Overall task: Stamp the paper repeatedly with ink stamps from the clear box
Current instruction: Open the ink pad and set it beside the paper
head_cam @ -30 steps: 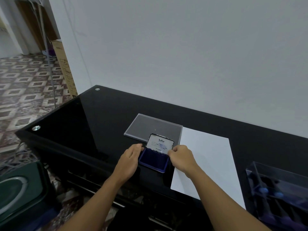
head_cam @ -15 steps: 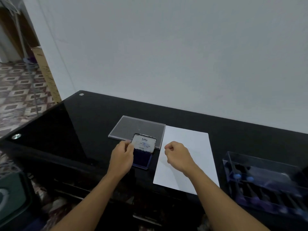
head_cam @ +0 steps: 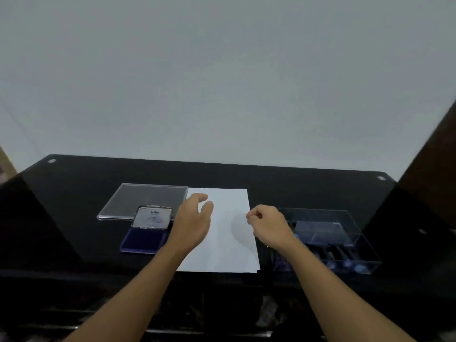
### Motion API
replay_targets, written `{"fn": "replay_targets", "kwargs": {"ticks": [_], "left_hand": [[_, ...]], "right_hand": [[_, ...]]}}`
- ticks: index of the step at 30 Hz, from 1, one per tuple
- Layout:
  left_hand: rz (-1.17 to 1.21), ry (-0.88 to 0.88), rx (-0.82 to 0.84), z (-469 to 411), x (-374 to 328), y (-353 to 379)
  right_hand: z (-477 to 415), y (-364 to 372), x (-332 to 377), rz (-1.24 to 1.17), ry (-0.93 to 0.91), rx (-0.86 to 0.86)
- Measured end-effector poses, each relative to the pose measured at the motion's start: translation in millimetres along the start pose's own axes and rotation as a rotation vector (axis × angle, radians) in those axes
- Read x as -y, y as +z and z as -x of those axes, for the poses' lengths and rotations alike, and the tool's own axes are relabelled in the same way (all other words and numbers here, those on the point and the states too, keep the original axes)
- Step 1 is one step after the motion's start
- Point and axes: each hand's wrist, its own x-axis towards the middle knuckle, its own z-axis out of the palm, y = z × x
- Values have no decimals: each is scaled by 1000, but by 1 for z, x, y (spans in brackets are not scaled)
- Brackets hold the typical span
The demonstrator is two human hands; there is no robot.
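Right hand (head_cam: 269, 225) (empty fist) between paper (head_cam: 222, 243), clear box (head_cam: 362, 253).

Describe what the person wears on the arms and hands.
Nothing shows on either. The left hand and right hand have no gloves or visible rings. The left forearm and right forearm show no sleeve, watch or bracelet down to the picture's bottom edge.

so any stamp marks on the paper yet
No, the paper is plain white all over, with no ink marks showing.
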Motion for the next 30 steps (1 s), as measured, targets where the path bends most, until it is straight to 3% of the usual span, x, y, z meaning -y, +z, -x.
{"fn": "replay_targets", "kwargs": {"ticks": [15, 22, 30], "left_hand": [[-133, 114, 249, -12, -50, 124], [-455, 173, 319, -9, -24, 153], [-528, 246, 274, -7, -9, 167]], "right_hand": [[-3, -93, -73, 101, 77, -171], [-22, -79, -87, 270, 120, -49], [-38, -50, -89, 656, 43, 68]]}}
